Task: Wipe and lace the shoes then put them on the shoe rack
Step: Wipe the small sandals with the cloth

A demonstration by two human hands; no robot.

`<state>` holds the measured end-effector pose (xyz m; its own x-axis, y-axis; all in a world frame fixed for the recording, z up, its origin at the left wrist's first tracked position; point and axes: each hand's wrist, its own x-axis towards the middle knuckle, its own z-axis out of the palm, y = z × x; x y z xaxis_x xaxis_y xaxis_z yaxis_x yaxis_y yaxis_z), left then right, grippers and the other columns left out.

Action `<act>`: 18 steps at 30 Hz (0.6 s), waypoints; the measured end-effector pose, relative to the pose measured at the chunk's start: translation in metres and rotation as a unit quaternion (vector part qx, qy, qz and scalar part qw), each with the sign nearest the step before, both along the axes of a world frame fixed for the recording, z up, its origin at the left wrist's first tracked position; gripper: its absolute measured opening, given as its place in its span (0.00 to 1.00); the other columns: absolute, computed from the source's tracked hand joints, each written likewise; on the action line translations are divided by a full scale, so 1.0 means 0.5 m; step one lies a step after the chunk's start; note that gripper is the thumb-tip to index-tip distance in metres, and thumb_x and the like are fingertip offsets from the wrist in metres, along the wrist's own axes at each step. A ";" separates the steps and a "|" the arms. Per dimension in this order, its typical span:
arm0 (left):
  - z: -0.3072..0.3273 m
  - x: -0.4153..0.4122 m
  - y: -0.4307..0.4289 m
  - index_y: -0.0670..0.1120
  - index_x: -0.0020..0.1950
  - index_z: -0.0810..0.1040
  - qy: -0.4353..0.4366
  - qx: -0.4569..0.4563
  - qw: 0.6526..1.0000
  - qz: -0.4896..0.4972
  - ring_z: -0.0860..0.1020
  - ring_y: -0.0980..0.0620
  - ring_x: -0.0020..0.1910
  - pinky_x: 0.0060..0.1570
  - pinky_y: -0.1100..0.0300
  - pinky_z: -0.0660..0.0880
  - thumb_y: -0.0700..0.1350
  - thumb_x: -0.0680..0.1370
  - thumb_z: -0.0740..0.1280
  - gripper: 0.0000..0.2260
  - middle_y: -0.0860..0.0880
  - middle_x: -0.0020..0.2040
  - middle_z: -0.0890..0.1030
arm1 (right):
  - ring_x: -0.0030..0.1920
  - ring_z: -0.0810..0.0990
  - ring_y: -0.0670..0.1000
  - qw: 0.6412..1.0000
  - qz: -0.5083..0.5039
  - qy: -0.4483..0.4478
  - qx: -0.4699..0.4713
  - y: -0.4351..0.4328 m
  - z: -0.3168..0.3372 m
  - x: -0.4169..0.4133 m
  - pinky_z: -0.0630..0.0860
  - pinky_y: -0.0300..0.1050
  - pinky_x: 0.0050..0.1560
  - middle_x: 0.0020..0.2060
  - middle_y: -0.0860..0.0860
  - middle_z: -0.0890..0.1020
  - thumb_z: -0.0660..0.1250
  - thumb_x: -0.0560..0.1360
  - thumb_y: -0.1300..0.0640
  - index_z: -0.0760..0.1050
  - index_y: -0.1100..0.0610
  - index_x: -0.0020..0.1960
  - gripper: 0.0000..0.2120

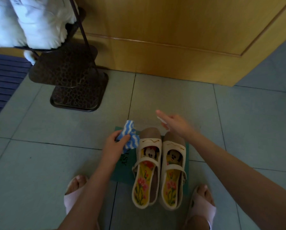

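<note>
Two cream strap shoes, the left shoe (147,170) and the right shoe (173,173), stand side by side, toes away from me, on a green mat (122,170) on the floor. Their insoles show cartoon prints and flowers. My left hand (113,146) grips a blue-and-white striped cloth (129,136) just left of the left shoe's toe. My right hand (173,124) reaches forward above the right shoe's toe, fingers stretched out, with a small white scrap against its fingers. The dark metal shoe rack (72,75) stands at the upper left.
White fluffy shoes (27,22) sit on the rack's top tier. A wooden door (180,34) fills the back. A dark blue ribbed mat (4,80) lies at the far left. My feet in pink slippers (203,208) flank the shoes on the tiled floor.
</note>
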<state>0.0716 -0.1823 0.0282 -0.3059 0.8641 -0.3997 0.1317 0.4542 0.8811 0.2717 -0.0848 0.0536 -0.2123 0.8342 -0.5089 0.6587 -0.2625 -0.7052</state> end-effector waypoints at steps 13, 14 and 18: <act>-0.016 -0.015 -0.003 0.44 0.53 0.76 -0.001 -0.002 1.000 0.021 0.76 0.58 0.38 0.35 0.68 0.74 0.42 0.77 0.66 0.06 0.45 0.46 0.79 | 0.31 0.74 0.50 0.938 0.152 -0.266 0.165 0.009 -0.053 -0.042 0.69 0.42 0.33 0.27 0.50 0.72 0.56 0.73 0.35 0.71 0.54 0.31 0.24; -0.017 -0.016 -0.004 0.44 0.53 0.76 0.002 -0.002 1.000 0.021 0.75 0.59 0.38 0.34 0.70 0.74 0.42 0.77 0.66 0.06 0.46 0.46 0.78 | 0.30 0.72 0.50 0.940 0.156 -0.258 0.160 0.010 -0.052 -0.043 0.67 0.41 0.31 0.26 0.50 0.71 0.56 0.73 0.37 0.70 0.54 0.30 0.24; -0.018 -0.019 -0.008 0.43 0.53 0.76 0.007 0.000 1.000 0.020 0.76 0.55 0.38 0.31 0.73 0.73 0.42 0.77 0.66 0.06 0.46 0.45 0.78 | 0.34 0.76 0.53 0.941 0.167 -0.248 0.158 0.007 -0.044 -0.051 0.71 0.44 0.35 0.29 0.52 0.74 0.56 0.75 0.38 0.67 0.52 0.29 0.22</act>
<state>0.0623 -0.1863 0.0191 -0.3451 0.8509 -0.3961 0.1252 0.4600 0.8791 0.2464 -0.0815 0.0316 -0.2920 0.8891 -0.3525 0.9357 0.1892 -0.2978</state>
